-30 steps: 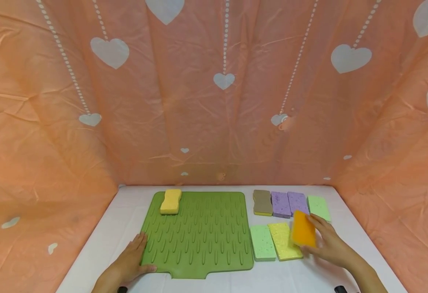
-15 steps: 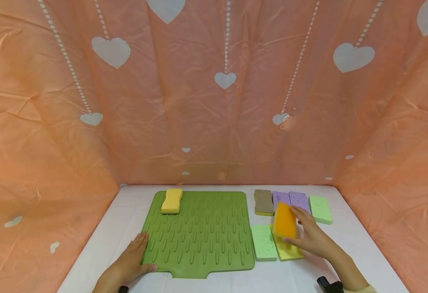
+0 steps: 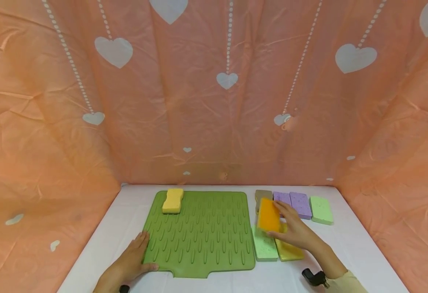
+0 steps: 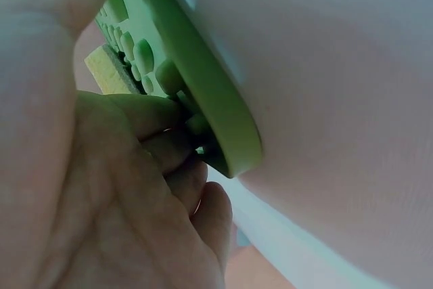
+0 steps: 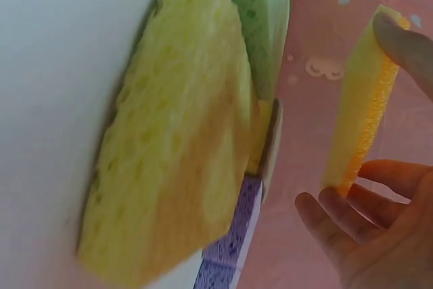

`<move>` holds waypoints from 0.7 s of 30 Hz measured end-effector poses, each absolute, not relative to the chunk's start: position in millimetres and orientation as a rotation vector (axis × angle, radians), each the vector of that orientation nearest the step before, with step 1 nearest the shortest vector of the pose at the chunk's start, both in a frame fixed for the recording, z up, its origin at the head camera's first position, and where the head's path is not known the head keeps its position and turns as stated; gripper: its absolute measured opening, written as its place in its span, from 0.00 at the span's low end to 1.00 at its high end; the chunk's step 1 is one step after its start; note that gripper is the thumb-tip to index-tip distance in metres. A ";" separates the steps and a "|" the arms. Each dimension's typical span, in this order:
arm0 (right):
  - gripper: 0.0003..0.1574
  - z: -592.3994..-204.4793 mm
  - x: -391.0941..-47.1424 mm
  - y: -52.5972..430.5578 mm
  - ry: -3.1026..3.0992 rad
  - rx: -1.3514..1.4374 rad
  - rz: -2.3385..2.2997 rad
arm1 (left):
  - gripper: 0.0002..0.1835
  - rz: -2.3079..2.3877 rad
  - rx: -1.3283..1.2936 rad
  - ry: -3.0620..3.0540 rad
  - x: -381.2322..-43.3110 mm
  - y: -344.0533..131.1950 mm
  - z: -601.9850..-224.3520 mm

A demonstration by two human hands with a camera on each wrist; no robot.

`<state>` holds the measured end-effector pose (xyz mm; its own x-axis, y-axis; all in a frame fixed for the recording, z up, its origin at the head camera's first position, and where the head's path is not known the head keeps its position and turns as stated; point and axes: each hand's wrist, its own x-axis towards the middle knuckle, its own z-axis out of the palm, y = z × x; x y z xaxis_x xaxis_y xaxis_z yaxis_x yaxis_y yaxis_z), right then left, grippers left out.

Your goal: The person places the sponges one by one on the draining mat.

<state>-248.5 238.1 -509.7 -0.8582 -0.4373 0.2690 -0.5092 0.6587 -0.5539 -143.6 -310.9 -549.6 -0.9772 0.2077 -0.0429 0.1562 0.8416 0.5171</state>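
My right hand [image 3: 293, 230] pinches an orange sponge [image 3: 269, 215] by its ends, thumb on one and fingertips on the other. It holds it raised over a light green sponge [image 3: 265, 247] and beside a yellow sponge [image 3: 288, 249]. In the right wrist view the held orange sponge [image 5: 365, 106] shows a pale layer along one face, with the porous yellow sponge [image 5: 169, 133] below. My left hand [image 3: 131, 256] rests at the near left corner of a green ridged mat [image 3: 199, 232], its fingers touching the edge. The left wrist view shows those fingertips on the mat's ridges [image 4: 169, 76].
A yellow notched sponge [image 3: 172, 201] lies at the mat's far left. Behind my right hand are a grey-topped sponge [image 3: 262, 194], two purple sponges [image 3: 300, 204] and another light green sponge [image 3: 322, 210]. A pink curtain [image 3: 214, 134] walls in the white table [image 3: 360, 252].
My right hand has carried the orange sponge leftward, from over the right side of the yellow sponge to above the near light green one. The left hand stays in place on the mat.
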 end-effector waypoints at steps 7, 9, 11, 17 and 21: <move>0.67 -512.0 -258.4 218.2 -2.774 0.861 0.993 | 0.69 0.850 0.282 2.888 -145.1 -312.4 -552.8; 0.66 -511.3 -261.4 211.5 -2.777 0.889 0.991 | 0.68 0.856 0.277 2.869 -145.3 -311.5 -549.9; 0.66 -510.4 -264.3 204.6 -2.785 0.912 0.989 | 0.68 0.849 0.269 2.863 -145.5 -311.2 -548.6; 0.68 -507.5 -270.7 184.7 -2.815 0.965 0.979 | 0.68 0.842 0.279 2.916 -144.1 -311.5 -551.1; 0.68 -505.9 -273.3 171.4 -2.831 0.992 0.950 | 0.65 0.802 0.285 2.915 -142.4 -306.0 -540.9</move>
